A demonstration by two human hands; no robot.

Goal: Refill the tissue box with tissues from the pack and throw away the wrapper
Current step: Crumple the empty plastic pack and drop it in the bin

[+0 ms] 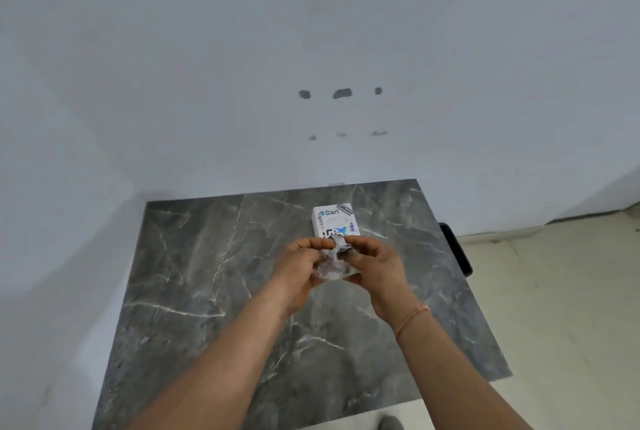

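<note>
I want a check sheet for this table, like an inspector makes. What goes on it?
Surface: dark grey marble table with white veins, bare apart from the box.
Job's things: white tissue box printed "Dart", lying flat near the far edge; crinkly clear tissue pack held up between both hands.
Clutter: nothing seen.
Grippers: left hand and right hand both grip the pack, fingers pinching its top.
Cables: nothing seen.
Surroundings: plain wall with grey patched spots; pale floor on the right; a dark object by the table's right edge, unclear what.
</note>
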